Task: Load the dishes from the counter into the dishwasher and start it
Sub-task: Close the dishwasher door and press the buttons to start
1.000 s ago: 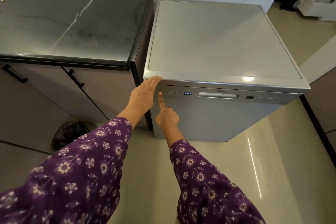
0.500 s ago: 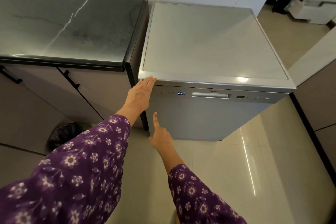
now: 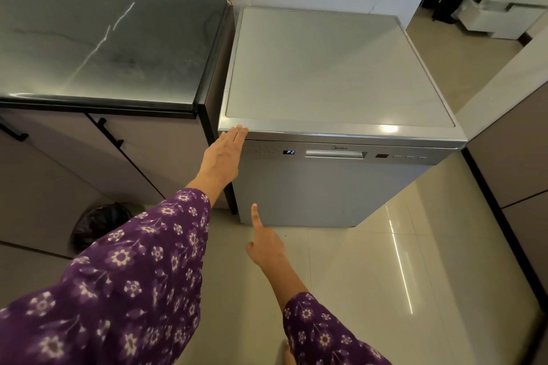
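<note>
The silver dishwasher point(image 3: 326, 187) stands with its door closed, and its small display point(image 3: 288, 152) reads P2. My left hand point(image 3: 224, 157) reaches forward with straight fingers, their tips touching the front left corner of the dishwasher's top edge. My right hand point(image 3: 264, 241) hangs lower, in front of the door's bottom left part, index finger pointing up and the other fingers curled, holding nothing and touching nothing. No dishes are in view.
A black marble counter point(image 3: 103, 53) with grey cabinet doors point(image 3: 74, 163) below sits left of the dishwasher. A black bin bag point(image 3: 98, 225) lies on the floor by the cabinets. Glossy beige floor tiles point(image 3: 415, 275) spread right, bounded by a grey cabinet wall point(image 3: 510, 163).
My right hand has dropped from the control panel's left buttons down and away from the door. The display changed from 888 to P2. My left hand stayed on the top corner.
</note>
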Motion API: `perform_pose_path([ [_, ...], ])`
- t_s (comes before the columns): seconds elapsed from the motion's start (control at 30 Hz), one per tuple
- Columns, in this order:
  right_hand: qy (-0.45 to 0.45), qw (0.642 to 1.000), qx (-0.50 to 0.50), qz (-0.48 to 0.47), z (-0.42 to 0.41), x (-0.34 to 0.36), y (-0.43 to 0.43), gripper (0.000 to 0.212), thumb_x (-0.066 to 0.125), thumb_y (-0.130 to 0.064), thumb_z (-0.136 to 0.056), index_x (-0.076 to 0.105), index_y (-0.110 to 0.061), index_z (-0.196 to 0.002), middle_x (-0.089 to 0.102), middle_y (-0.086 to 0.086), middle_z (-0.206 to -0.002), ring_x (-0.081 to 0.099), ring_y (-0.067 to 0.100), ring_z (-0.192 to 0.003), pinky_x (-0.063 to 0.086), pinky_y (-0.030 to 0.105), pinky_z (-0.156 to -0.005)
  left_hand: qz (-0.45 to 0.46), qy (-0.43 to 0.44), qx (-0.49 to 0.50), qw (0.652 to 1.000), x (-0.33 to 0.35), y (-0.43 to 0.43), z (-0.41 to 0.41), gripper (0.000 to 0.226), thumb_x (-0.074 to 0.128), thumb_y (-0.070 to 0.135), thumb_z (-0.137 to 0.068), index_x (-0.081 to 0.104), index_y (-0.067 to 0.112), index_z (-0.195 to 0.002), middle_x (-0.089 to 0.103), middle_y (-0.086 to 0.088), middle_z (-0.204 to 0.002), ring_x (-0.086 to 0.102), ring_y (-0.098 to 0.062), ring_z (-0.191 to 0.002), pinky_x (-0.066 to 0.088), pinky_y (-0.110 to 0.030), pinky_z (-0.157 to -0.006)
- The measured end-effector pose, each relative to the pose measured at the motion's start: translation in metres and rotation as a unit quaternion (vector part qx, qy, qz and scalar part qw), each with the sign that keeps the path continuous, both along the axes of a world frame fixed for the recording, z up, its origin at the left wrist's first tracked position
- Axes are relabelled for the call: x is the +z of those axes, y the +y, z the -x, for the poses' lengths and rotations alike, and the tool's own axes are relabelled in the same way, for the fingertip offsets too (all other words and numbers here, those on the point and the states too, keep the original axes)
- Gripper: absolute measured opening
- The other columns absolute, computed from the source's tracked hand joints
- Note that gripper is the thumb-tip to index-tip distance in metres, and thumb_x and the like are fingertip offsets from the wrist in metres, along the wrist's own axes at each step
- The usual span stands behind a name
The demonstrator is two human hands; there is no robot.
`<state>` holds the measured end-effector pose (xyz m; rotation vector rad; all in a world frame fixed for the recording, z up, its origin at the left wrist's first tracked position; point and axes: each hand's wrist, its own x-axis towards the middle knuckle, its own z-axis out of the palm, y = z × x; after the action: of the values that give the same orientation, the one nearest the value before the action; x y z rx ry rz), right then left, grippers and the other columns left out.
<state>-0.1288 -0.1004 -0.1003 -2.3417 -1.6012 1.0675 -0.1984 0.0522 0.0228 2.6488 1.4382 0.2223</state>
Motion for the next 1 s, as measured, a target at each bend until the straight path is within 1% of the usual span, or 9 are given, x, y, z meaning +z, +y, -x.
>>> perform_pose_path([
  [0.07, -0.002, 1.000, 0.003, 0.004, -0.001, 0.001, -0.005, 0.096, 0.055, -0.015, -0.090, -0.020, -0.042, -0.143, 0.054, 0.010, -0.093, 0.049, 0.015, -0.064, 0.046, 0.029, -0.058, -0.001, 0.002, -0.001, 1.000, -0.001, -0.001, 0.000, 0.088, 0.061, -0.010, -0.079, 0.016, 0.013, -0.151, 0.022, -0.005, -0.156, 0.026, -0.023, -0.142, 0.034, -0.029, -0.108],
  [0.17, -0.001, 1.000, 0.005, 0.010, -0.001, 0.001, -0.010, 0.096, 0.054, -0.015, -0.090, -0.020, -0.043, -0.143, 0.054, 0.011, -0.103, 0.054, 0.018, -0.073, 0.050, 0.031, -0.066, -0.007, 0.008, -0.003, 1.000, -0.002, -0.001, 0.000, 0.088, 0.059, -0.010, -0.079, 0.015, 0.012, -0.151, 0.020, -0.005, -0.157, 0.025, -0.022, -0.142, 0.031, -0.028, -0.110],
  [0.27, 0.001, 1.000, 0.007, 0.016, -0.002, 0.003, -0.013, 0.094, 0.055, -0.017, -0.090, -0.019, -0.043, -0.144, 0.054, 0.011, -0.105, 0.055, 0.021, -0.079, 0.051, 0.033, -0.071, -0.004, 0.005, -0.002, 1.000, -0.002, 0.001, 0.000, 0.089, 0.060, -0.010, -0.078, 0.016, 0.013, -0.151, 0.021, -0.005, -0.156, 0.027, -0.023, -0.142, 0.034, -0.029, -0.108],
  [0.47, -0.018, 0.999, 0.018, 0.029, -0.002, 0.004, -0.017, 0.091, 0.052, -0.018, -0.092, -0.018, -0.041, -0.145, 0.050, 0.016, -0.122, 0.050, 0.020, -0.077, 0.046, 0.031, -0.066, -0.004, -0.006, -0.002, 1.000, -0.004, 0.000, 0.001, 0.088, 0.060, -0.011, -0.078, 0.017, 0.014, -0.151, 0.022, -0.004, -0.156, 0.029, -0.023, -0.141, 0.037, -0.028, -0.106],
  [0.57, -0.016, 0.999, 0.022, 0.035, -0.003, 0.007, -0.022, 0.090, 0.052, -0.018, -0.092, -0.018, -0.041, -0.145, 0.049, 0.016, -0.123, 0.048, 0.020, -0.077, 0.047, 0.032, -0.070, -0.001, -0.005, -0.010, 1.000, -0.004, 0.003, 0.005, 0.090, 0.060, -0.011, -0.077, 0.017, 0.015, -0.151, 0.024, -0.004, -0.156, 0.033, -0.022, -0.139, 0.041, -0.029, -0.102],
  [0.73, -0.017, 0.999, 0.021, 0.048, -0.006, 0.011, -0.041, 0.090, 0.051, -0.017, -0.092, -0.017, -0.041, -0.145, 0.040, 0.018, -0.137, 0.048, 0.019, -0.077, 0.044, 0.029, -0.068, 0.026, 0.014, -0.009, 1.000, 0.004, 0.005, 0.004, 0.090, 0.062, -0.010, -0.078, 0.018, 0.017, -0.151, 0.023, -0.003, -0.156, 0.035, -0.024, -0.138, 0.044, -0.032, -0.099],
  [0.83, -0.014, 0.998, 0.019, 0.055, -0.011, 0.018, -0.056, 0.089, 0.051, -0.017, -0.092, -0.017, -0.039, -0.146, 0.037, 0.019, -0.141, 0.046, 0.018, -0.079, 0.043, 0.028, -0.070, 0.056, 0.042, -0.017, 0.997, 0.014, 0.011, 0.004, 0.091, 0.063, -0.008, -0.077, 0.017, 0.019, -0.151, 0.021, -0.002, -0.157, 0.043, -0.029, -0.132, 0.049, -0.036, -0.092],
  [0.9, -0.016, 0.998, 0.016, 0.055, -0.017, 0.025, -0.067, 0.088, 0.050, -0.018, -0.092, -0.016, -0.038, -0.146, 0.036, 0.019, -0.142, 0.045, 0.017, -0.080, 0.042, 0.027, -0.070, 0.089, 0.073, -0.030, 0.993, 0.020, 0.015, 0.006, 0.093, 0.061, -0.008, -0.079, 0.011, 0.020, -0.152, 0.014, -0.001, -0.159, 0.038, -0.030, -0.135, 0.049, -0.040, -0.095],
  [1.0, -0.020, 0.998, 0.008, 0.055, -0.025, 0.040, -0.079, 0.087, 0.050, -0.018, -0.092, -0.015, -0.034, -0.148, 0.038, 0.015, -0.139, 0.044, 0.017, -0.081, 0.045, 0.029, -0.074, 0.123, 0.122, -0.043, 0.984, 0.029, 0.015, 0.009, 0.096, 0.060, -0.004, -0.082, 0.000, 0.020, -0.153, 0.002, -0.001, -0.160, 0.019, -0.030, -0.144, 0.038, -0.045, -0.108],
])
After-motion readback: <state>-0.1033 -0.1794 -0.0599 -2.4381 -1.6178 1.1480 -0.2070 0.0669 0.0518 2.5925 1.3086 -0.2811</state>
